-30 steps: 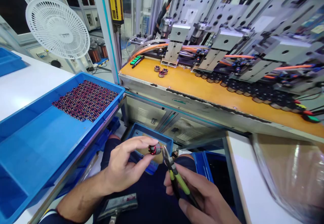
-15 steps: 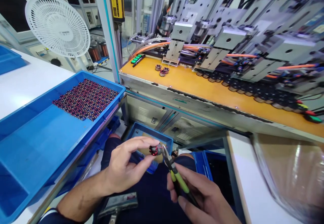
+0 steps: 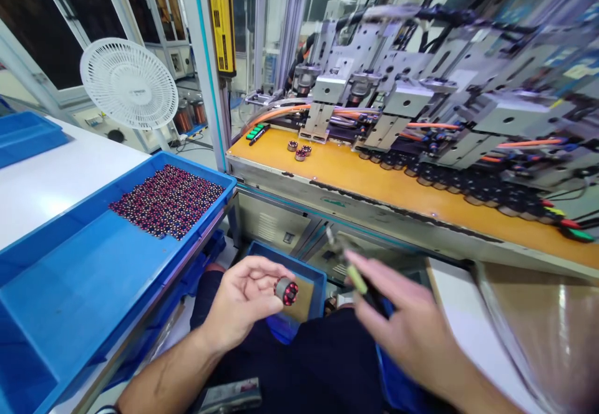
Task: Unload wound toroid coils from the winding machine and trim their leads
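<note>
Between the thumb and fingers of my left hand is a small motor stator, a grey ring with red windings facing right. My right hand, smeared by motion, grips yellow-green and black cutting pliers. Their jaws point up and to the left, apart from the stator. Below my hands a blue bin with a brown bottom stands low in front of my knees. Many similar stators lie packed at the far end of the large blue tray on my left.
Three stators sit on the orange machine bench, near a black pen. Metal machine blocks and a row of dark round parts line it. A white fan stands at left, clear plastic covering at right.
The pliers have left the stator, moving up and right with my right hand. My left hand has turned the stator so its wound face points right. The camera view has tilted up slightly.
</note>
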Demonstrator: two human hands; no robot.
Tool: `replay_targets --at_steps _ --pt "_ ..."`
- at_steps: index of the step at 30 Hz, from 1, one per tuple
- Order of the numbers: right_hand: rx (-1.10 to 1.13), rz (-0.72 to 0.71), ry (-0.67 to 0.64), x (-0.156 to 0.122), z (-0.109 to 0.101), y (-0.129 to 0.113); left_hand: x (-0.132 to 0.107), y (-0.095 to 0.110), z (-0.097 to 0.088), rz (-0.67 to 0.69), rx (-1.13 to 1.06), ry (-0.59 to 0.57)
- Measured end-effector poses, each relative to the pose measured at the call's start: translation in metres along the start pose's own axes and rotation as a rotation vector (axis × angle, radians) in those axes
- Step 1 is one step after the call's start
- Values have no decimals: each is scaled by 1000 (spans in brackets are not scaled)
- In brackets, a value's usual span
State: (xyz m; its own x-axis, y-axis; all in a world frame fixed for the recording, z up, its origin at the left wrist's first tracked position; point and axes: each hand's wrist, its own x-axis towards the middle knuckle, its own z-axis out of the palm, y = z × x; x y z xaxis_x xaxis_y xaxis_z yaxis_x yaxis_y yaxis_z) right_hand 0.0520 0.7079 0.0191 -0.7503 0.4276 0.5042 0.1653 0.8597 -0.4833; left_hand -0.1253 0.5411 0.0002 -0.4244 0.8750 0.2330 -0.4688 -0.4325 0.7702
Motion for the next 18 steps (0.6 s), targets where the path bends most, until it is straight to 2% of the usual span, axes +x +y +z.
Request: replay_targets --at_steps 2,4,6,8,13,18 --pt "-211 14 91 38 -15 22 2 1 1 -79 -125 21" --pt "-470 206 53 80 -27 44 3 1 2 -137 -197 45" --pt "-536 287 55 116 -31 66 2 2 2 -181 -243 69" --pt "-561 334 47 141 -28 83 0 3 2 -208 -261 98" --pt "-600 393 42 165 -8 104 -3 1 -1 -231 -266 156" --pt "-620 418 26 179 -2 118 1 -1 -5 -256 -262 209"
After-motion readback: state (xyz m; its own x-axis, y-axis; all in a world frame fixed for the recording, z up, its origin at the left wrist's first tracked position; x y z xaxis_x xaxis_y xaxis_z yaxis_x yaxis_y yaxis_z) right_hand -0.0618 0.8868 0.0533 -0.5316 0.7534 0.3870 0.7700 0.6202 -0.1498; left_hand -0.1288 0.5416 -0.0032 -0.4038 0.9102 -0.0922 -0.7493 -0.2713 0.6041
